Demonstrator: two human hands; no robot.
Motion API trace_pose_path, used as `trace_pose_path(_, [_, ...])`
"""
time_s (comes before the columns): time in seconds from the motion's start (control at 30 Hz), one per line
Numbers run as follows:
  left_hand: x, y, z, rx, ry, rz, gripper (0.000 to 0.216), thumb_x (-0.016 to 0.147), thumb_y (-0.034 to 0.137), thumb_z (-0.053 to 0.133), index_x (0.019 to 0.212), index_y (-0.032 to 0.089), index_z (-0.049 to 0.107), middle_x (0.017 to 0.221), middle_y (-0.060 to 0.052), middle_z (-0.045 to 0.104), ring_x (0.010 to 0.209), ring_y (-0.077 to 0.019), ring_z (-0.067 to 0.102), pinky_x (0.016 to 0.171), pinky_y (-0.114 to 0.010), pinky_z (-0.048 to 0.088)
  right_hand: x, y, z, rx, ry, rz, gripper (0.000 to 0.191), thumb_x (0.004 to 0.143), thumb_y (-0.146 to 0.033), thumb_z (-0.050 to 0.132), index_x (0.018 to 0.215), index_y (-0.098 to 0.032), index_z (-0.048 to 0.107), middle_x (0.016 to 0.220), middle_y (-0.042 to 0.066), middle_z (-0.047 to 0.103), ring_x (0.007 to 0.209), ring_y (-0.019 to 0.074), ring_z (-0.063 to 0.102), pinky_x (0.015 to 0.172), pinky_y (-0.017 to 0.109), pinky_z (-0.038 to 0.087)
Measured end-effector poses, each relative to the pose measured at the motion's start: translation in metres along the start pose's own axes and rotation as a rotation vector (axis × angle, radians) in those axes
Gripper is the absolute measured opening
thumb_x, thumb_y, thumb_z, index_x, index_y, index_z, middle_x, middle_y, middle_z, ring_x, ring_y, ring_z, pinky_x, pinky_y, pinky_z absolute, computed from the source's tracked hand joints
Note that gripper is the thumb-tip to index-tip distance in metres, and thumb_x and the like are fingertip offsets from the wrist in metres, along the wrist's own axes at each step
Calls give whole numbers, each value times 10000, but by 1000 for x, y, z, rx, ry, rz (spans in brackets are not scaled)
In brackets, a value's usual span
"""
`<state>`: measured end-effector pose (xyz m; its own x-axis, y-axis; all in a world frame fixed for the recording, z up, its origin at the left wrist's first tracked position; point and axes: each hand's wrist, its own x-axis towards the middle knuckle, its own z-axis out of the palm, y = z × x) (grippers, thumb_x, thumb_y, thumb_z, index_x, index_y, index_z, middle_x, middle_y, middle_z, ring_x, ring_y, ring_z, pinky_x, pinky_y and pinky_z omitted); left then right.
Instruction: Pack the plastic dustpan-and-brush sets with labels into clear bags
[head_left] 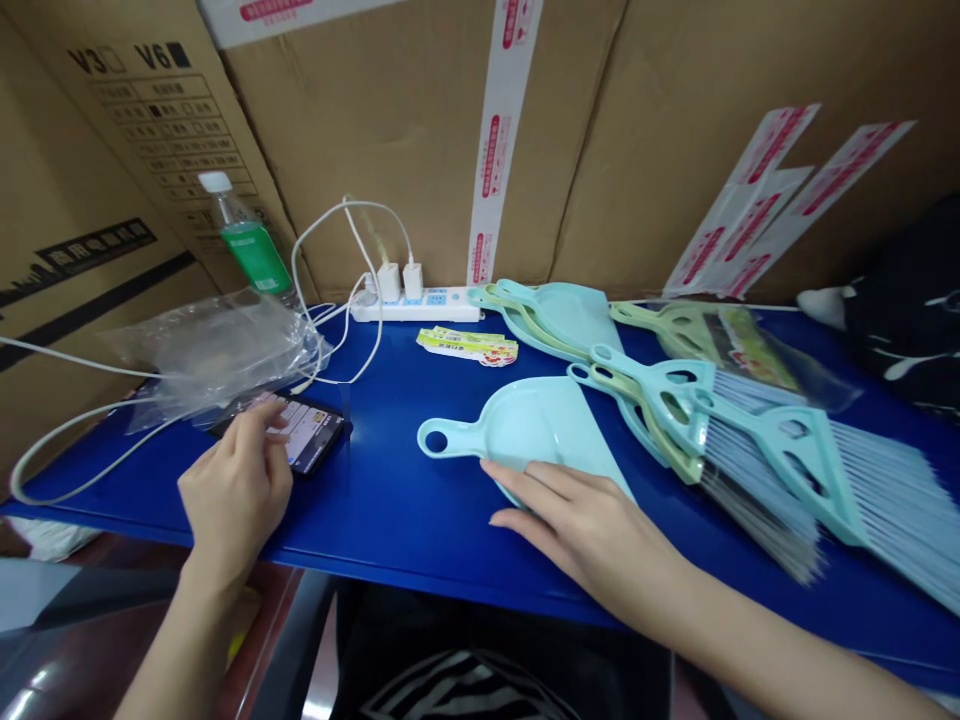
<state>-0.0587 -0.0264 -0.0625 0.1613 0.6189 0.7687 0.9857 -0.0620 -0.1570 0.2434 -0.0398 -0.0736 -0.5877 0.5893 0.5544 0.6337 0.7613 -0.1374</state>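
Note:
My right hand rests with its fingers stretched over the near edge of a light blue dustpan, not gripping it. The dustpan's ringed handle points left. My left hand is over a phone with a lit screen, its fingers loosely bent, nothing in them. To the right lie several hand brushes, among them a blue brush on top and a green brush partly hidden. Behind is a stack of dustpans, blue and green.
A power strip with chargers and white cables stands at the back. Paper labels lie before it. Left are a clear plastic bag and a bottle. A bagged green set lies back right. Cardboard walls the desk.

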Motion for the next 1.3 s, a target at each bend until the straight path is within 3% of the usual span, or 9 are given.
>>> trace_pose_path(0.1, [-1,-1,0,17,-23,18,253,845,102,446,1040,193,579,851,-13,761,563,-166,666,439,-241,343,-1,0,-1,20,-7,18,232,955,-232,531,1112,-125,664,741,34,701,651,171,690,570,282,553])
trace_pose_path(0.27, [-1,-1,0,-46,4,31,244,861,88,443,1028,200,581,824,-9,739,660,-169,690,517,-238,410,0,1,-10,-30,29,11,284,988,-250,445,1070,-121,685,693,38,679,591,162,655,537,277,519])
trace_pose_path(0.5, [2,4,2,-106,-62,200,292,876,68,403,1028,198,616,833,-38,711,658,-196,658,594,-284,441,-22,9,-45,-168,61,110,276,965,-215,434,1040,-189,699,694,40,686,593,180,646,548,297,506])
trace_pose_path(0.7, [7,9,5,-250,-150,499,299,908,115,383,1046,170,643,945,-81,709,780,-198,680,698,-280,521,-60,39,-90,-400,46,313,341,966,-376,395,1036,-213,686,857,124,711,754,284,684,640,408,568])
trace_pose_path(0.83, [11,12,7,-327,-219,538,339,901,137,381,1033,203,686,963,-84,710,831,-209,688,727,-299,560,-81,70,-107,-467,-65,416,452,940,-507,367,1055,-215,692,989,164,716,864,322,678,738,468,572])
trace_pose_path(1.07, [15,19,6,-325,-243,614,368,904,128,357,1018,220,694,938,-81,713,807,-198,690,714,-300,570,-74,104,-98,-455,-183,502,406,884,-401,443,1066,-146,701,1073,193,726,989,340,661,861,487,525])
trace_pose_path(1.3, [26,35,1,-264,-148,759,381,918,84,315,983,180,677,894,-88,720,737,-184,684,648,-291,536,-53,113,-94,-500,-249,468,311,876,-256,437,938,-130,715,936,196,749,893,320,690,786,427,545])
